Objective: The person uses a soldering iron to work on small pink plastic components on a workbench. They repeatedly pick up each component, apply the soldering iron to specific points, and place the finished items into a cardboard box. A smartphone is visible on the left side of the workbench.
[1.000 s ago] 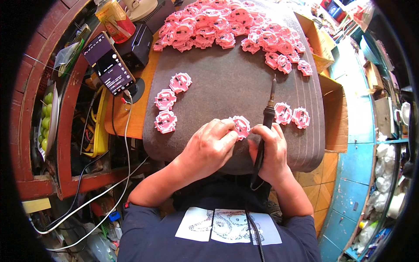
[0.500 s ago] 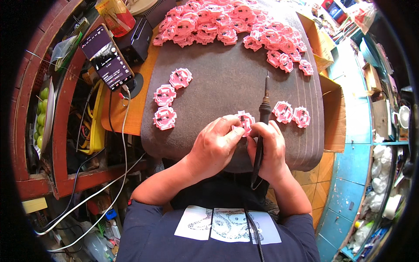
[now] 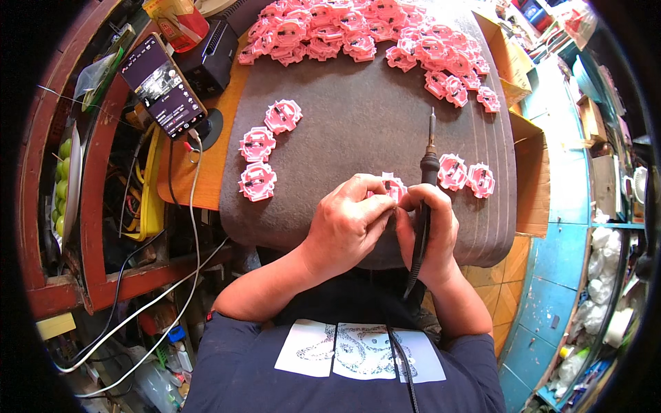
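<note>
Head view: the left hand pinches a pink part between closed thumb and forefinger, seemingly to steady it. The right hand, curled round a soldering iron, points its tip beyond the fingers, probably for safety; whether its fingertips also grip the part is unclear. Two loose parts lie just right of those fingers.

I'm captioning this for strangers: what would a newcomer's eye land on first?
A big heap of pink plastic parts spreads across the far end of the dark tabletop. Nearer, the right hand holds a soldering iron pointing toward that far end, while the left hand pinches one pink part. Left of the tabletop, a smartphone glows.
</note>
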`<state>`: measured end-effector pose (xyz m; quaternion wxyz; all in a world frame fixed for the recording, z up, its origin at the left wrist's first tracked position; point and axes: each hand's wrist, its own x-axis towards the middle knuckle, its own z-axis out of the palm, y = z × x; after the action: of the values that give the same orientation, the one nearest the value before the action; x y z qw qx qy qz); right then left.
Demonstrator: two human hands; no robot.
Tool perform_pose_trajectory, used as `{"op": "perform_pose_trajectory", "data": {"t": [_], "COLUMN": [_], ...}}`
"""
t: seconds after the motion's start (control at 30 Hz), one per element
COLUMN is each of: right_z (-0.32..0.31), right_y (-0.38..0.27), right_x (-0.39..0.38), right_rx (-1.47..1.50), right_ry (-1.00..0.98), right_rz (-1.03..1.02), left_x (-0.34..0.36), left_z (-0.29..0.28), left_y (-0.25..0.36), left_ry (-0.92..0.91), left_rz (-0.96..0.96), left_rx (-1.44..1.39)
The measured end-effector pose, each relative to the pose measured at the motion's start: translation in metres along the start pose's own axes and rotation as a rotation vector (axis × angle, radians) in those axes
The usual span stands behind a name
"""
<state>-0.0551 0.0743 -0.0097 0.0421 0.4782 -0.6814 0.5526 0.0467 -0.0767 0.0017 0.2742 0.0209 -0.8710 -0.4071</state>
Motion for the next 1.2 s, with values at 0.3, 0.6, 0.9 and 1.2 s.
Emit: {"op": "perform_pose_trajectory", "data": {"t": [0.3,0.6,0.9,1.2], "right_z": [-0.003,-0.005,-0.004,-0.053], "right_y": [0.001,0.001,-0.002,-0.014], "right_x": [-0.006,-0.007,-0.003,-0.025], "right_rx": [-0.086,-0.164,-0.169,-0.069], "right_ry": [0.112,-0.021,-0.044,0.074], "right_rz": [-0.191,-0.256,-0.199,-0.167], "left_x": [0.000,-0.001,0.001,0.003], "left_z": [0.001,0.001,0.005,0.001], "left_y": [0.000,0.003,0.005,0.006], "left_ry": [0.027,0.058,0.064,0.017], "left_rz": [-0.023,-0.061,-0.059,0.004], "left_rx": [0.008,-0.016,0.036,0.150]}}
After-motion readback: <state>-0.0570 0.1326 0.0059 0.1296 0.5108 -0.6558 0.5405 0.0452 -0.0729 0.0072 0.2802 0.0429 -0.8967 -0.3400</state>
